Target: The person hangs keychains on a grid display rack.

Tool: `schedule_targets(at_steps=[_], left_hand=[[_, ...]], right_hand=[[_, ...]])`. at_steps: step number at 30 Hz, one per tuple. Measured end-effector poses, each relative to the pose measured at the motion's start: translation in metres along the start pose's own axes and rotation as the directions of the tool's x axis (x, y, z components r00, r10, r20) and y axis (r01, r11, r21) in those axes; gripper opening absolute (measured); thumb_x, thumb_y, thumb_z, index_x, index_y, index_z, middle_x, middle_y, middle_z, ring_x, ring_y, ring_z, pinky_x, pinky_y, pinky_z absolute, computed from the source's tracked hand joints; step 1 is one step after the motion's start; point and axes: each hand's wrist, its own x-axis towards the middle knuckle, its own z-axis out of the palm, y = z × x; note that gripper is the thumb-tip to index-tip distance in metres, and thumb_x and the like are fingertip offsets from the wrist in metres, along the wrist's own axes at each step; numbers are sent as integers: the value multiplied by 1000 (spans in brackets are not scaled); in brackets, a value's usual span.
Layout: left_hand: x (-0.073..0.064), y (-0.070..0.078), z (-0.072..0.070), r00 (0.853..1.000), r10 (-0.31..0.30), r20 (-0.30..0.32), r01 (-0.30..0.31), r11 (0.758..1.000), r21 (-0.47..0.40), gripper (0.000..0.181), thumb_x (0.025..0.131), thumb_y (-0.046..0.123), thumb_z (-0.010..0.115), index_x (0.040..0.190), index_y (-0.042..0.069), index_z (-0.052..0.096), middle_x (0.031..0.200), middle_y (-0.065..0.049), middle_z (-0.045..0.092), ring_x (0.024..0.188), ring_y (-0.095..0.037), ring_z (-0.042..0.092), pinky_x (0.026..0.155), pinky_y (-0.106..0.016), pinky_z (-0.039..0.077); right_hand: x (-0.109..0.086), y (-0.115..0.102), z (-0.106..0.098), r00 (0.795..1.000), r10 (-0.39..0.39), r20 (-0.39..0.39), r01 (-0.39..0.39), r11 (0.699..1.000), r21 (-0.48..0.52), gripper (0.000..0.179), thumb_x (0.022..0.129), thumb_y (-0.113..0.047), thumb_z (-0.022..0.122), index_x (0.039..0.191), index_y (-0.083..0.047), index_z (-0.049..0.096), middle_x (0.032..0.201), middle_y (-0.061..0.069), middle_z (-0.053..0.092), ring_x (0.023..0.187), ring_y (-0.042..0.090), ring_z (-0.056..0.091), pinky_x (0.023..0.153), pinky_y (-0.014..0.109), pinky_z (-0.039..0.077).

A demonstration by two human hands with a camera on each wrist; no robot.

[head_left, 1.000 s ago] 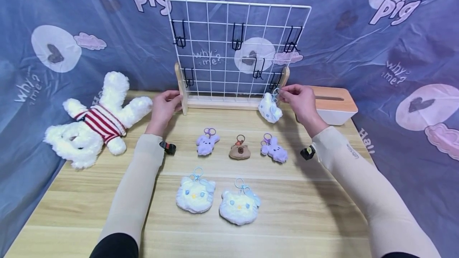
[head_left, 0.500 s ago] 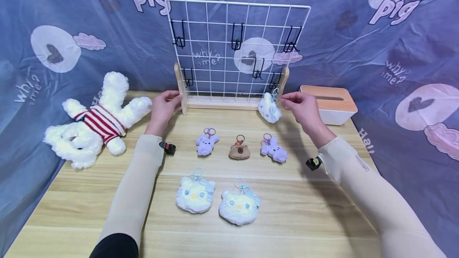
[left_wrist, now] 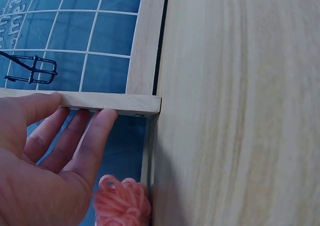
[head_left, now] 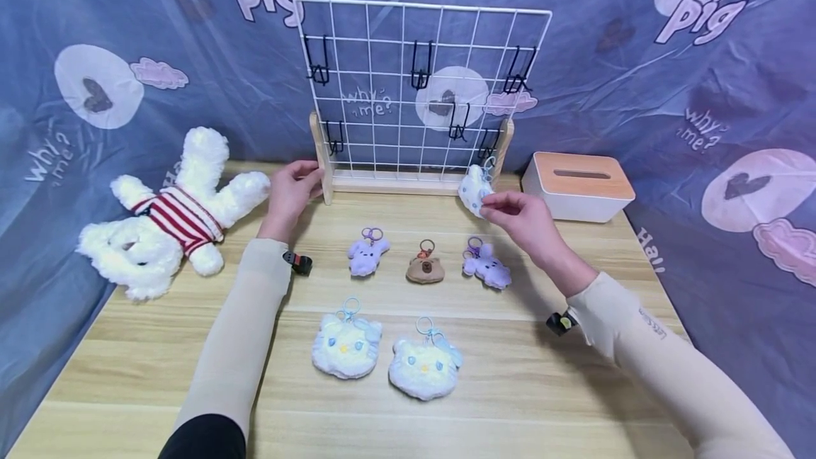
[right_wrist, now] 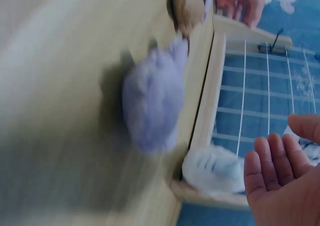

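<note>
My left hand [head_left: 290, 197] holds the wooden side post [left_wrist: 107, 102] of a white wire grid rack [head_left: 403, 4], thumb on one face and fingertips on the other. A white plush keychain [head_left: 470, 188] with blue details hangs by its ring from the lower right black hook [head_left: 488, 142]. My right hand [head_left: 525, 225] is in front of that plush, fingertips overlapping its lower edge in the head view. In the right wrist view, the fingers of the right hand [right_wrist: 285, 186] extend loosely beside the white plush [right_wrist: 212, 170], gripping nothing.
Two purple plush keychains [head_left: 365, 258] and a brown one [head_left: 425, 271] lie before the rack. Nearer are two white cat-face keychains [head_left: 347, 347]. A white teddy bear [head_left: 185, 222] lies at left; a tissue box [head_left: 576, 197] stands at right. Other black hooks [head_left: 421, 66] hang on the grid.
My right hand has let go of the hanging keychain's ring, drawn back to the right, then come lower in front of the plush. The left hand stays on the side post.
</note>
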Motion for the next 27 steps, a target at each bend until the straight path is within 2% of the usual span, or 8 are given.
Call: schedule_targets(at_steps=[2,5,10,18,27], left_hand=[[0,0,1,1000,-9,1,9,1000,-4,36,110,14,74,141,-3,71,114,-4,71,97,-13,76,103,-36,70],[0,0,1,1000,-24,2,24,1000,-8,36,109,14,74,142,-2,71,116,-4,72,98,-14,77,102,-34,70],[0,0,1,1000,-15,9,16,1000,-1,38,110,16,74,143,-2,70,117,-5,70,102,-16,76,105,-38,69],[0,1,1,1000,-12,6,12,1000,0,40,110,17,74,144,-2,70,116,-4,70,102,-19,77,107,-40,69],[-1,0,0,1000,3,-2,-3,1000,4,38,110,18,74,142,-3,71,115,-4,71,97,-15,78,101,-34,71]], right_hand=[[-7,-1,5,999,-2,33,2,1000,-2,32,105,-13,79,131,4,76,131,21,78,99,-3,69,87,8,59],[-19,-2,14,997,-12,72,13,1000,-5,31,104,-11,80,130,5,76,127,25,79,96,-2,71,87,10,61],[-35,1,28,990,-11,142,10,1000,10,31,103,-8,80,130,6,75,126,25,80,96,0,74,87,12,62],[-52,10,46,977,-1,215,-2,1000,11,31,101,-2,79,130,7,75,127,27,79,102,12,76,86,14,63],[-69,13,60,952,-9,306,10,1000,0,31,98,-8,84,126,4,78,120,19,81,103,19,76,87,17,65]])
